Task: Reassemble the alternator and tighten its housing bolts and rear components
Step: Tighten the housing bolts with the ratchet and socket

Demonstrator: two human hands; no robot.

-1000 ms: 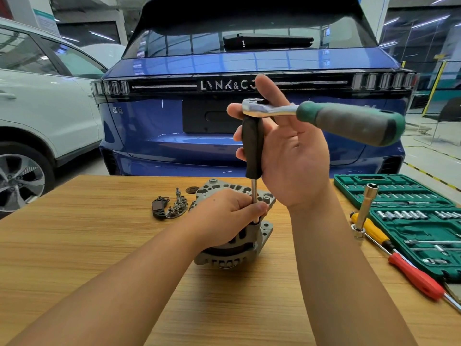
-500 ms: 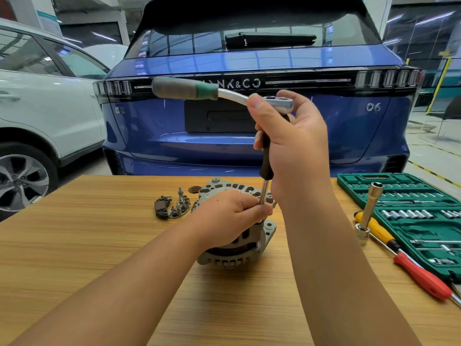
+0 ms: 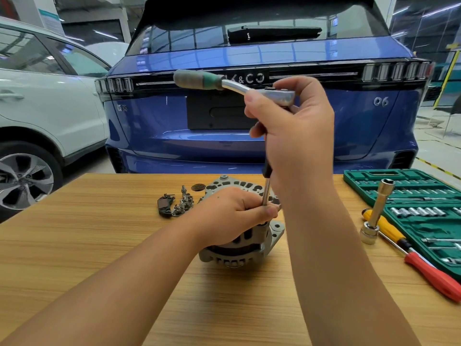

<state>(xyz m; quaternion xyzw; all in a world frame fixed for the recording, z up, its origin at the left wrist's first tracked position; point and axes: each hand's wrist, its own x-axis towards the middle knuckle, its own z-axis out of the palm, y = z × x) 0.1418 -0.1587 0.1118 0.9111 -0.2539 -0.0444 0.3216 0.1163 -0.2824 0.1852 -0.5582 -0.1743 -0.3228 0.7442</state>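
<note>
The silver ratchet wrench with its grey-and-green handle is held high above the bench by the right hand, whose fingers are curled round the ratchet head and the black grip of the long extension bar beneath it; the handle points to the left. The bar stands nearly upright and runs down to the grey cast-metal alternator. Its lower end is pinched between thumb and fingers of the left hand, which is also rested on the top of the housing. The alternator stands near the middle of the wooden bench, closer to the far edge than to the near one. Just beside it on the left, towards the far edge, a small heap of dark loose alternator parts is laid. Along the right edge, an open green socket-set case, a yellow-and-red screwdriver and a tilted steel socket are crowded together. Bare bench is seen on the left and along the near edge.
</note>
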